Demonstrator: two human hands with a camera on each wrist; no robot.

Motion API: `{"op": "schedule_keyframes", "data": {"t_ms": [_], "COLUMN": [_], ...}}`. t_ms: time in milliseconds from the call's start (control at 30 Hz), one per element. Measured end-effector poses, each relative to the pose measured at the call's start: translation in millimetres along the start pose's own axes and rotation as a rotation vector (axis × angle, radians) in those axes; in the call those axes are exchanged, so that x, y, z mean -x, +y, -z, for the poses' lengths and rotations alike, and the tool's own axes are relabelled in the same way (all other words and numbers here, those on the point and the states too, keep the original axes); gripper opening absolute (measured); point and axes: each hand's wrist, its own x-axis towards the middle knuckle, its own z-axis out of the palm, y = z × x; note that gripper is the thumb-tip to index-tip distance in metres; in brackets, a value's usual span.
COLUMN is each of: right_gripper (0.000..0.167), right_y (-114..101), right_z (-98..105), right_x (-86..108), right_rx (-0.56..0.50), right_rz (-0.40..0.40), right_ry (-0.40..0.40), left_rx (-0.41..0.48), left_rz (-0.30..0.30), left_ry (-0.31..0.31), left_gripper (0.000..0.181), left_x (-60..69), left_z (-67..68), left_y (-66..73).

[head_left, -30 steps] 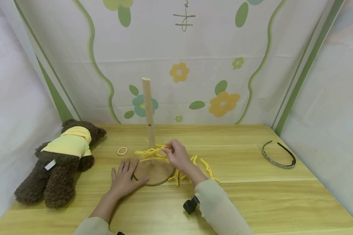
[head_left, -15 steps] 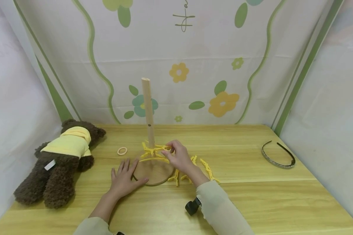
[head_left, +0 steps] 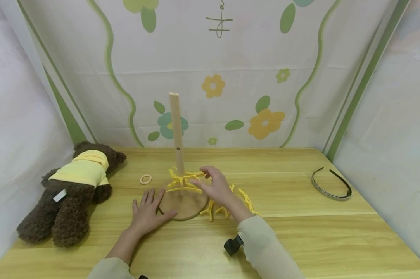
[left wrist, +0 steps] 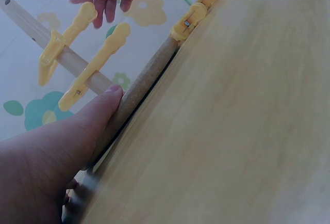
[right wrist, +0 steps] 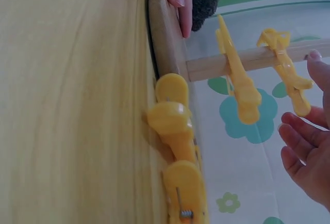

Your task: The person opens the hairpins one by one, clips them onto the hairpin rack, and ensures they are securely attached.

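A wooden post (head_left: 176,128) rises upright from a round wooden base (head_left: 182,209) on the table. Two yellow plastic spring clips are clamped on its lower part: a lower clip (right wrist: 241,87) and an upper clip (right wrist: 286,69). My left hand (head_left: 148,215) lies with spread fingers on the base's left side, thumb on its near edge. Beside the upper clip's right end is my right hand (head_left: 217,188), thumb and fingers apart and nothing gripped between them. Several loose yellow clips (head_left: 246,199) lie right of the base, partly hidden by my right forearm.
A brown teddy bear (head_left: 78,178) in a yellow top lies at the table's left. A small pale ring (head_left: 145,179) is left of the post. Far right lies a dark headband (head_left: 332,190). Printed fabric walls (head_left: 248,58) stand behind and at both sides.
The upper clip swung from pointing left to sitting across the post. My right hand then let go of it, its fingers spreading and drawing slightly right. My left hand stayed put.
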Motion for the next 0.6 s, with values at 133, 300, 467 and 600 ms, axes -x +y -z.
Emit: {"op": "schedule_keyframes", "data": {"t_ms": [133, 300, 467, 600], "right_gripper": [0.049, 0.047, 0.043, 0.039], "right_y": [3.0, 12.4, 23.3, 31.4], "right_z": [16.4, 45.3, 73.4, 89.8], "right_x": [5.9, 18.9, 34.7, 48.3], "right_rx": [0.005, 0.029, 0.023, 0.024], "right_rz": [-0.017, -0.024, -0.043, -0.061], "right_ry": [0.009, 0.028, 0.04, 0.053], "left_rx": [0.003, 0.004, -0.006, -0.008], "left_rz": [-0.002, 0.001, 0.001, 0.001], "left_ry": [0.002, -0.004, -0.003, -0.001], "left_gripper": [0.089, 0.089, 0.089, 0.089], "left_x": [0.2, -0.1, 0.3, 0.9], "left_z": [0.5, 0.3, -0.6, -1.2], "left_y": [0.7, 1.3, 0.2, -0.7]}}
